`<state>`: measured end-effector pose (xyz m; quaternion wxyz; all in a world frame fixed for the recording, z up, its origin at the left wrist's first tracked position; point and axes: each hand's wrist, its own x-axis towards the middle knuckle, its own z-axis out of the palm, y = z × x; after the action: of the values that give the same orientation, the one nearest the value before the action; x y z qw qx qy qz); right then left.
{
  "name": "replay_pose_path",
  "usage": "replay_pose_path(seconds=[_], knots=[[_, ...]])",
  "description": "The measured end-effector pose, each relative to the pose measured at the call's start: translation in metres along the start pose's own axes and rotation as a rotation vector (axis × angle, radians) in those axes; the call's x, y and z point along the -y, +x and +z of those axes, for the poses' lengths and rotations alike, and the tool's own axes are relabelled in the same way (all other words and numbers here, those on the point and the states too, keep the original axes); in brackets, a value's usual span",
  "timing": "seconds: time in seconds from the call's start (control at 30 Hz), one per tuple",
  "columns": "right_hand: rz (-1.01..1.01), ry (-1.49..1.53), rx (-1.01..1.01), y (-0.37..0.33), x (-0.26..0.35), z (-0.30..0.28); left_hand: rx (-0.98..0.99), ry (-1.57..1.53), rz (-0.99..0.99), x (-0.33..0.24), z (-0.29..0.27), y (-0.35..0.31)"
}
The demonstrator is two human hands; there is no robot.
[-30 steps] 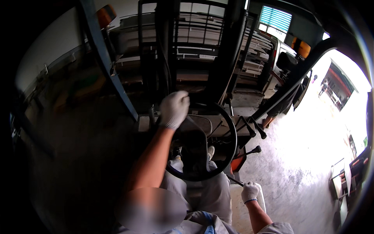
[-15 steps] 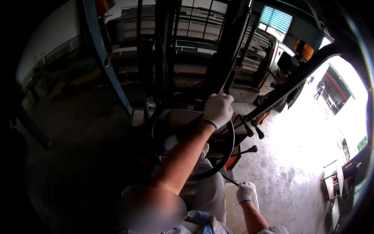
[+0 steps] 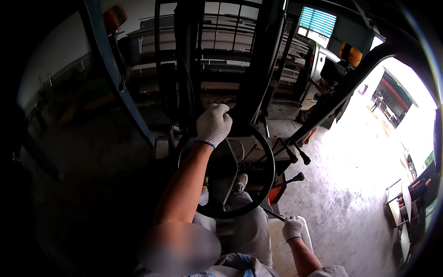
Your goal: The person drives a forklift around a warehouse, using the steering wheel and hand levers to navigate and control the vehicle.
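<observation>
A black steering wheel [image 3: 272,171] stands in front of my lap. My left hand [image 3: 214,123], in a white knit glove with a blue cuff, is closed at the far part of its rim, left of the middle; the fingertips are hidden. Low on the right, my gloved right hand [image 3: 293,228] is closed round the end of a thin black lever [image 3: 273,213]. Several control levers with black knobs [image 3: 300,177] rise to the right of the wheel. Inside the wheel's ring, my shoe [image 3: 240,183] shows on the floor of the vehicle.
Ahead stands a dark mast [image 3: 189,60] with a grid guard, and stacked long boards [image 3: 226,64] behind it. A blue post [image 3: 121,87] is at the left. A white vehicle [image 3: 318,69] and a person's bare leg [image 3: 312,136] are at the right, by a bright doorway.
My left hand has swung left along the far rim, from its right part to left of the middle. The surroundings ahead have shifted slightly left and up. My right hand still grips its lever.
</observation>
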<state>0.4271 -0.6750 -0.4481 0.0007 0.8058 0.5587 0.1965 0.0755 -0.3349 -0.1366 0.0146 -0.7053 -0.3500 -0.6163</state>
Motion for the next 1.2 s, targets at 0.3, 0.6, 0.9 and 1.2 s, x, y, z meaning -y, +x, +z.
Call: replay_pose_path(seconds=[0.3,0.6,0.9,1.2], knots=[[0.013,0.022,0.019,-0.009,0.0,-0.006,0.052,0.012,-0.081,-0.001,-0.011,-0.003],[0.022,0.005,-0.034,-0.017,0.0,-0.008,-0.036,-0.007,-0.049,0.01,-0.031,-0.007],[-0.012,-0.022,-0.031,-0.025,0.008,-0.024,-0.035,0.037,-0.1,0.022,-0.063,-0.014],[-0.039,-0.009,-0.031,-0.033,0.017,-0.048,-0.097,0.061,-0.056,0.033,-0.111,-0.03]])
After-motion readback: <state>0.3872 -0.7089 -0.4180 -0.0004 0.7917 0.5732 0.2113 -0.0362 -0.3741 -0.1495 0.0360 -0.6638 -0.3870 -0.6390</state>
